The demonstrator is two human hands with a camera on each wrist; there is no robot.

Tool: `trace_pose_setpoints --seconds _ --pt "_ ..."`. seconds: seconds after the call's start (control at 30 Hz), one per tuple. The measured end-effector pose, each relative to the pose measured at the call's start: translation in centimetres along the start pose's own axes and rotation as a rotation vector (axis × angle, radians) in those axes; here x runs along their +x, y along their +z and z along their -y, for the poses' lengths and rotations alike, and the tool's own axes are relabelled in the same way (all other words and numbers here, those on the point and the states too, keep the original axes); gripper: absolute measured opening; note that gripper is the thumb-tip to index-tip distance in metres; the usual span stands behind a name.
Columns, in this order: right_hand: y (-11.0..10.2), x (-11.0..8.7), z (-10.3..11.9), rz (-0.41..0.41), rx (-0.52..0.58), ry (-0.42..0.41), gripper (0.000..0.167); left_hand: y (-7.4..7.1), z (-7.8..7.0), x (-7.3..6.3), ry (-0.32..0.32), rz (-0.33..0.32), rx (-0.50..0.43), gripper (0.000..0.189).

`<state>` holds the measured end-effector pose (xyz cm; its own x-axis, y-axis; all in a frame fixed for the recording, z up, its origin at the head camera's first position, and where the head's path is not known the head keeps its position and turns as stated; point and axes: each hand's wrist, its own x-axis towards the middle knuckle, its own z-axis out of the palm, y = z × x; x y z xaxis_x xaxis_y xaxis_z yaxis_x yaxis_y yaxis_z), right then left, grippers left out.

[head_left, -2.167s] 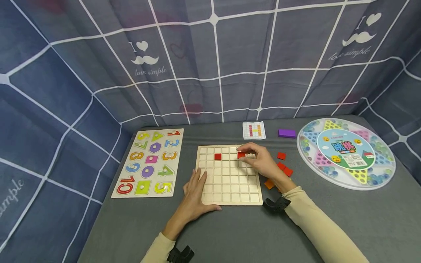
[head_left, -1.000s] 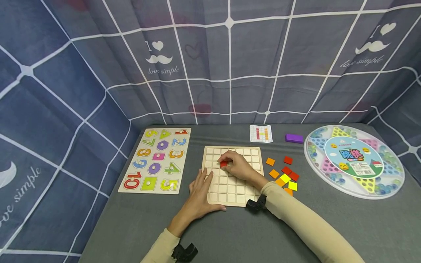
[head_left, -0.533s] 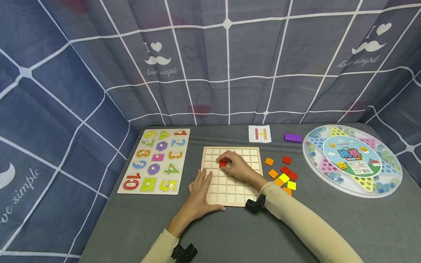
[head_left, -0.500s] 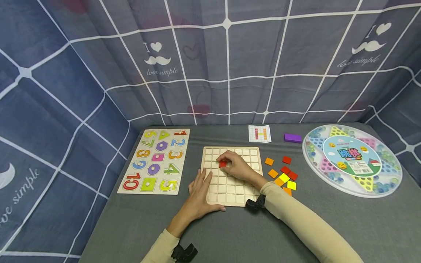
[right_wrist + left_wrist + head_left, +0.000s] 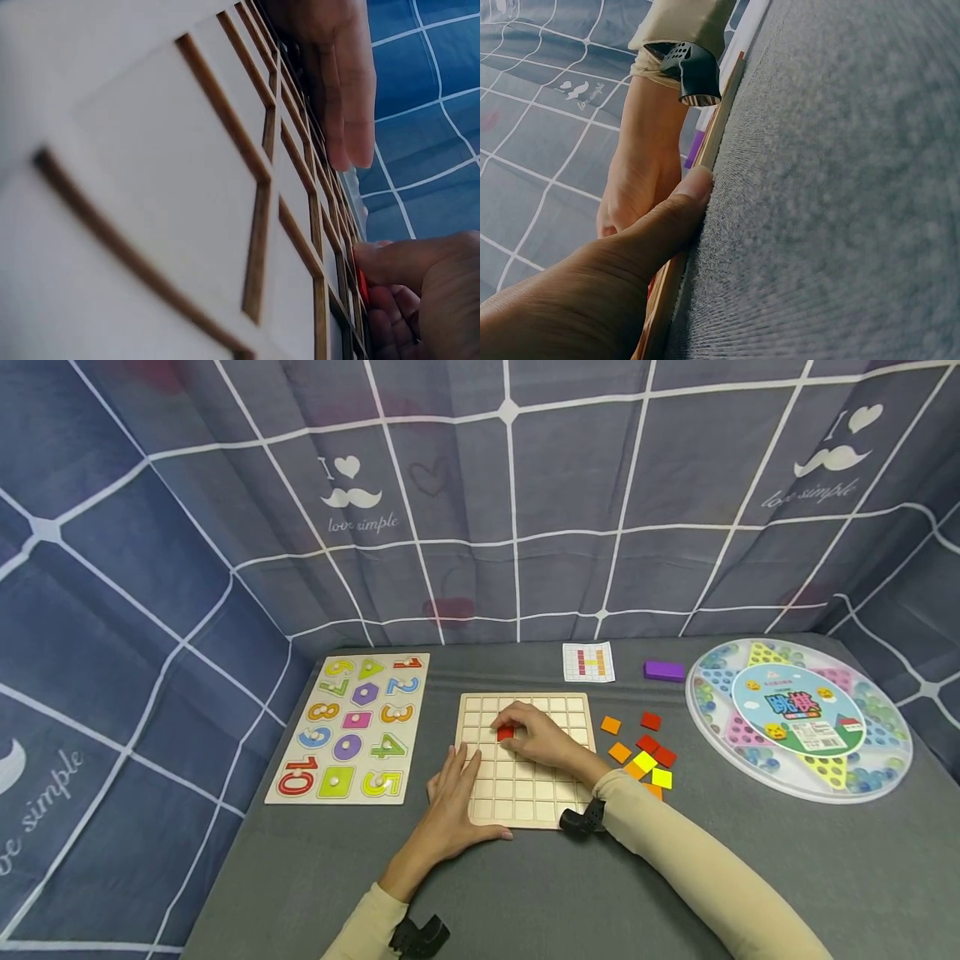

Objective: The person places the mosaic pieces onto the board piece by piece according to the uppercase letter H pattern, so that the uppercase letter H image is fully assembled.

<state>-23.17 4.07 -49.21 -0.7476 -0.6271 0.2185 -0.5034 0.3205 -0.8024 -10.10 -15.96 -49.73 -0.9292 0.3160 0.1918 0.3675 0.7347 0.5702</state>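
Note:
A pale wooden grid board (image 5: pixel 525 792) lies on the grey cloth in the head view. My right hand (image 5: pixel 542 737) pinches a red square tile (image 5: pixel 506 735) at the board's upper-left cells; its fingers cover the cells just above. In the right wrist view, the red tile (image 5: pixel 363 288) shows as a thin strip under the right thumb, at the grid. My left hand (image 5: pixel 447 818) rests against the board's lower-left corner, fingers laid straight along the left side and thumb along the near edge. In the left wrist view that thumb (image 5: pixel 694 187) touches the board's edge (image 5: pixel 718 127).
Several loose red, orange and yellow tiles (image 5: pixel 662 778) lie right of the board. Behind it are a pattern card (image 5: pixel 588 662) and a purple block (image 5: pixel 663 671). A number puzzle (image 5: pixel 347 727) lies left, a round Chinese checkers set (image 5: pixel 798 718) right. Patterned cloth rises behind.
From the board's upper right, my right hand has moved left with a red tile to the upper-left cells. A red tile seen lying there earlier is now hidden. The left hand stays put.

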Motion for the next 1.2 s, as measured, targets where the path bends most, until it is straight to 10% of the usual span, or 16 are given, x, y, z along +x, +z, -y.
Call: trace_pose_setpoints --seconds 1.2 --pt "-2.0 -0.9 1.2 0.198 -0.181 -0.067 0.024 0.2 -0.1 0.1 -0.003 -0.012 -0.005 0.124"
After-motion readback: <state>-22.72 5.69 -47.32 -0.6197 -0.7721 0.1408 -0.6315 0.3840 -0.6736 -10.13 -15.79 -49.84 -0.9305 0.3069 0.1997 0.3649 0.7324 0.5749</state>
